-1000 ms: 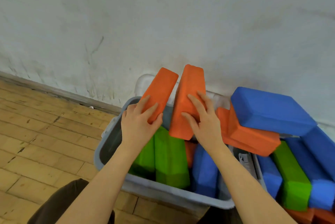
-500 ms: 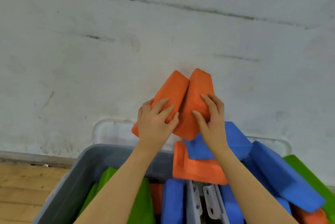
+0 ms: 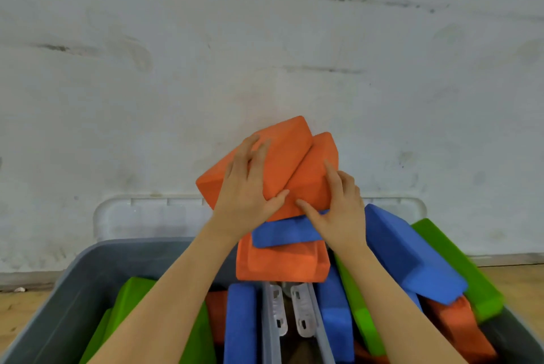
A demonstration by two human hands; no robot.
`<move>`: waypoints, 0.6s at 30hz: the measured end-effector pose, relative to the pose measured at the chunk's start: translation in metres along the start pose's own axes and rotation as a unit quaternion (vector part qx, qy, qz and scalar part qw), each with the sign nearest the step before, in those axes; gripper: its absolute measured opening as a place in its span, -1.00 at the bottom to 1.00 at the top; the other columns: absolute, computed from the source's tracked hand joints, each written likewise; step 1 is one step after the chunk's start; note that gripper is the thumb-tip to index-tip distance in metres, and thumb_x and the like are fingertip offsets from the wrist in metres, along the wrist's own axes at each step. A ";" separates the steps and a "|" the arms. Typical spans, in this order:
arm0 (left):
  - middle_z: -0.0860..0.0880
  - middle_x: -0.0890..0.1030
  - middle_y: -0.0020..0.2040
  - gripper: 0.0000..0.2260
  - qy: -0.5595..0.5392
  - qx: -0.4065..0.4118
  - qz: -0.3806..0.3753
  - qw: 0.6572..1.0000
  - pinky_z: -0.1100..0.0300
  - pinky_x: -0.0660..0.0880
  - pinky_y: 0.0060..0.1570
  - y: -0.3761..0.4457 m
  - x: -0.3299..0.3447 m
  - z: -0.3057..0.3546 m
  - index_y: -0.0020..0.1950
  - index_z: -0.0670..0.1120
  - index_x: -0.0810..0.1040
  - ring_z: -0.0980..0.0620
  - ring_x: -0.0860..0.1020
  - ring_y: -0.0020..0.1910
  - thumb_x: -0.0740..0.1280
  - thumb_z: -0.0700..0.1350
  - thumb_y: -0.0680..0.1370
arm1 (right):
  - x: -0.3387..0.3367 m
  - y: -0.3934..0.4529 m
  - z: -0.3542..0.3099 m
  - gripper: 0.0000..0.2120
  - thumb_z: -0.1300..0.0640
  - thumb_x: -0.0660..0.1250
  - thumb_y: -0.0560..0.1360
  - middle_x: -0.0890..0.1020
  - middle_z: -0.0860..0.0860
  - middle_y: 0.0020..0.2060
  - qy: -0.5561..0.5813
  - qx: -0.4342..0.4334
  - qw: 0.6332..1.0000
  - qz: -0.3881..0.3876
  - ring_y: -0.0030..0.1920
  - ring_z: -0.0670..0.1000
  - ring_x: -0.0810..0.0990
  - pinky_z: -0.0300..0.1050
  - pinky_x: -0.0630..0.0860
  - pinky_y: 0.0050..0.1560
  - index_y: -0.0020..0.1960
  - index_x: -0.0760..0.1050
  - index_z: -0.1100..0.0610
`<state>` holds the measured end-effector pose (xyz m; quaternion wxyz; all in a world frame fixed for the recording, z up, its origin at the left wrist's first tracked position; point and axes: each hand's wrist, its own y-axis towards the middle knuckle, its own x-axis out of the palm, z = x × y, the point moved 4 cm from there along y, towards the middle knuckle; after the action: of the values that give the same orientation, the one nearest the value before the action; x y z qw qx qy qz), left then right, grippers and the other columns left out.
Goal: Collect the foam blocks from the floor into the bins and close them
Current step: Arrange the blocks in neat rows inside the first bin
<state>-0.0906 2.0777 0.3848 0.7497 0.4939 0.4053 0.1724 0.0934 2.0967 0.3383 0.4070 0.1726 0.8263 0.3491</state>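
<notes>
Left hand (image 3: 247, 190) and right hand (image 3: 338, 204) each grip an orange foam block (image 3: 282, 154) above an overfilled pile; beneath them, the blue block (image 3: 285, 232) looks ready to slide off.

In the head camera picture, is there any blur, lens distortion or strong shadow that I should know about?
Head view: the light is soft and even, with no hard shadows or glare on the wall. The wide lens bends the edges of the grey bin. The left hand, the right hand and the orange blocks look slightly soft, not sharply blurred.
</notes>
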 end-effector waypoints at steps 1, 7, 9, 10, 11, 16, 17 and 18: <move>-0.10 0.17 0.39 -0.25 0.004 0.002 -0.011 1.000 0.06 0.26 0.32 0.000 -0.001 0.003 0.42 -0.18 0.20 -0.09 0.26 0.36 0.37 0.11 0.34 | 0.000 0.001 0.002 -0.25 -0.35 0.26 0.35 0.43 0.13 0.23 -0.025 -0.002 1.000 -0.009 0.11 0.17 0.49 0.17 0.49 0.07 0.44 0.18 -0.10; -0.22 0.41 0.31 -0.23 0.105 -0.066 -0.046 0.991 -0.13 0.32 0.22 -0.006 0.002 0.004 0.35 -0.19 0.32 -0.17 0.39 0.26 0.38 0.21 0.28 | 0.003 -0.007 0.009 -0.30 -0.16 0.43 0.38 0.31 0.03 0.39 0.039 0.087 0.994 -0.044 0.30 0.08 0.41 0.16 0.51 0.10 0.43 0.24 -0.05; -0.20 0.48 0.25 -0.29 0.096 -0.083 -0.050 0.991 -0.24 0.37 0.15 -0.006 0.002 0.003 0.31 -0.18 0.39 -0.22 0.45 0.18 0.43 0.14 0.28 | 0.004 -0.013 0.008 -0.32 -0.09 0.44 0.40 0.31 0.01 0.38 0.077 0.105 0.991 -0.031 0.31 0.05 0.41 0.13 0.50 0.14 0.43 0.24 -0.02; -0.19 0.50 0.23 -0.33 0.090 -0.065 -0.048 0.993 -0.26 0.37 0.15 -0.005 0.003 0.005 0.31 -0.16 0.38 -0.19 0.43 0.17 0.41 0.11 0.28 | 0.004 -0.016 0.008 -0.32 -0.07 0.45 0.40 0.32 0.01 0.36 0.094 0.113 0.989 -0.022 0.29 0.05 0.42 0.12 0.50 0.14 0.42 0.25 -0.01; -0.17 0.51 0.22 -0.35 0.092 -0.033 -0.045 0.994 -0.28 0.35 0.17 -0.005 0.004 0.008 0.31 -0.13 0.37 -0.14 0.40 0.18 0.39 0.10 0.28 | 0.005 -0.018 0.008 -0.33 -0.05 0.46 0.40 0.34 0.02 0.35 0.107 0.120 0.987 -0.015 0.28 0.05 0.43 0.11 0.50 0.15 0.42 0.26 0.02; -0.09 0.49 0.29 -0.34 0.092 0.040 -0.030 0.995 -0.47 0.18 0.19 0.005 0.013 0.012 0.32 -0.07 0.39 -0.08 0.32 0.22 0.48 -0.03 0.25 | 0.011 -0.015 0.013 -0.34 -0.02 0.42 0.44 0.34 0.01 0.38 0.129 0.148 0.980 -0.024 0.32 0.03 0.40 0.10 0.44 0.23 0.44 0.21 0.07; -0.07 0.48 0.30 -0.32 0.089 0.046 -0.033 0.994 -0.49 0.18 0.17 0.008 0.015 0.010 0.33 -0.06 0.39 -0.09 0.31 0.23 0.50 -0.06 0.24 | 0.014 -0.012 0.014 -0.33 -0.07 0.38 0.47 0.34 0.03 0.40 0.096 0.134 0.985 -0.043 0.34 0.06 0.39 0.12 0.40 0.27 0.46 0.18 0.09; -0.06 0.47 0.31 -0.29 0.085 0.055 -0.044 0.994 -0.50 0.19 0.15 0.011 0.019 0.010 0.34 -0.05 0.38 -0.09 0.29 0.23 0.53 -0.10 0.23 | 0.017 -0.010 0.015 -0.32 -0.15 0.30 0.49 0.34 0.06 0.41 0.056 0.117 0.990 -0.062 0.36 0.11 0.36 0.15 0.34 0.32 0.48 0.16 0.11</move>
<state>-0.0700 2.0892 0.3879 0.6909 0.4998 0.4978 0.1585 0.0950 2.1057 0.3151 0.3579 0.1476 0.8922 0.2328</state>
